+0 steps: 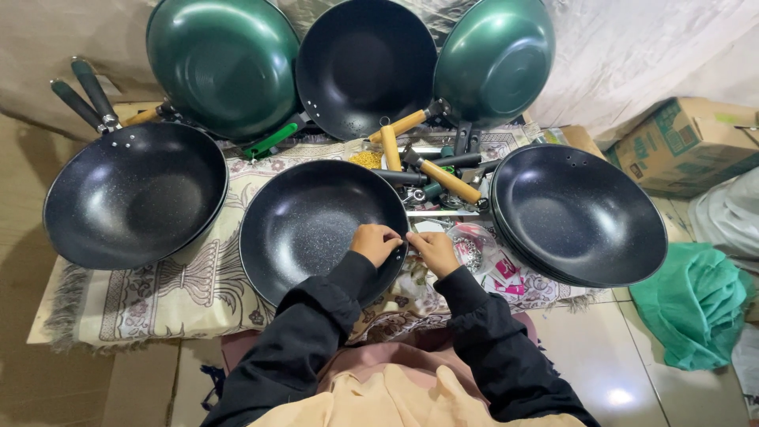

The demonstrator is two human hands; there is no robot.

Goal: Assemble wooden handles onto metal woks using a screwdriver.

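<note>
A black speckled wok without a handle (pixel 304 225) lies on a patterned cloth in front of me. My left hand (pixel 375 243) rests inside its right rim, fingers pinched on something small at the rim. My right hand (pixel 432 251) is just outside the same rim, fingertips meeting the left hand's; what it grips is too small to see. Both arms wear black sleeves.
A handled black wok (pixel 134 194) sits at left, a stack of black woks (pixel 577 213) at right. Green and black woks (pixel 225 63) lean on the back wall. Wooden handles (pixel 447 180), a bag of small hardware (pixel 474 249), a cardboard box (pixel 684 146) and green cloth (pixel 692 304) lie around.
</note>
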